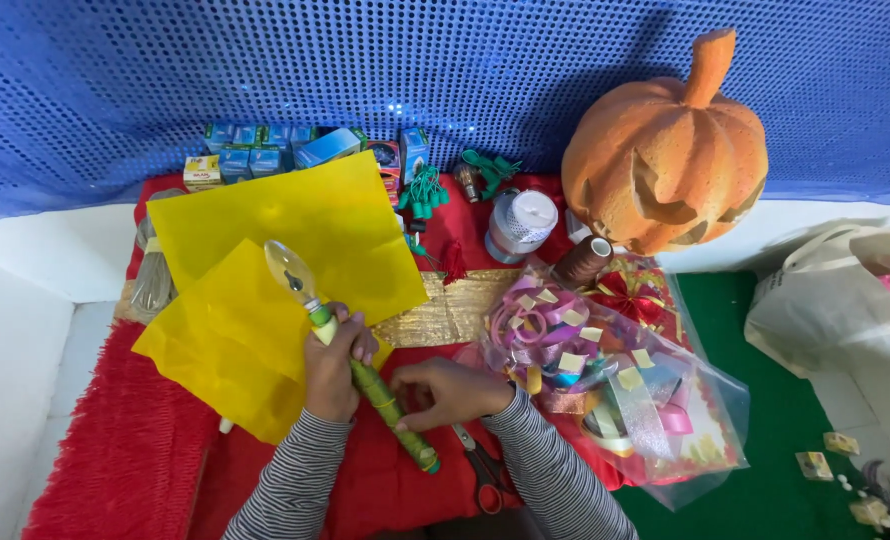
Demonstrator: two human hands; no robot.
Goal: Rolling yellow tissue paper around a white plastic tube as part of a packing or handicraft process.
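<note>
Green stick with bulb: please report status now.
Left hand grips green stick below clear bulb. Right hand pinches its lower part. Scissors beside, not blocking.

The scissors [482, 468] lie partly under a striped sleeve, and the white bag [835, 310] is cut off at the right edge.

1 head-worn view looks steeply down, close over the red cloth [385, 480], toward the blue backdrop [265, 60].
</note>
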